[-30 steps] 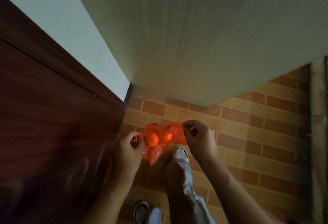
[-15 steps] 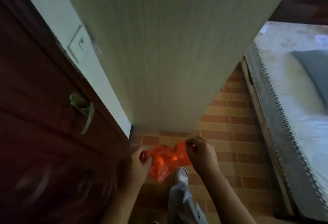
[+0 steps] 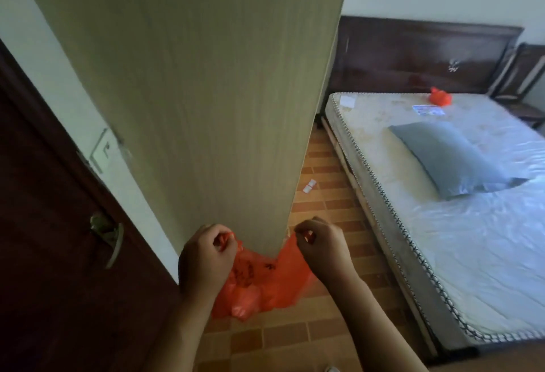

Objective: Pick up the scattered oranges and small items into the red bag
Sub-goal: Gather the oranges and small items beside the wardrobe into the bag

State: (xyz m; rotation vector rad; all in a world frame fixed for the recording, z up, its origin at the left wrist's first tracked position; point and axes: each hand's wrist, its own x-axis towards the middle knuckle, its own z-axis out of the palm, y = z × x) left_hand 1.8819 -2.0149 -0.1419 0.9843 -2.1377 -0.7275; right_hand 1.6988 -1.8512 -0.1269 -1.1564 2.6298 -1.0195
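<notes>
Both hands hold the red bag [image 3: 265, 283] stretched between them, low in front of the tall pale wood-grain wardrobe panel [image 3: 191, 91]. The left hand [image 3: 206, 256] has its fingers [image 3: 219, 243] curled tight around one handle of the bag, at the foot of the panel's near face, and the right hand [image 3: 321, 242] pinches the other handle between curled fingers [image 3: 303, 231] just past the panel's right-hand edge. The body of the bag sags below both hands, crumpled, with dark print on its plastic; what it holds cannot be made out. Beneath the bag lies the brick-patterned floor [image 3: 324, 203], and on that floor, further along the panel's right edge, sits a small white scrap [image 3: 309, 186]. To the left of the panel stands a dark wooden door [image 3: 44, 239] with a lever handle [image 3: 113, 237], and a wall switch [image 3: 101, 150] shows between door and panel. To the right of the panel is a bed [image 3: 472, 239] with a dark headboard [image 3: 413, 56], a grey pillow [image 3: 448, 159], a second small red bag [image 3: 440, 96] near the headboard and a flat printed packet [image 3: 427, 110] just beside it.
</notes>
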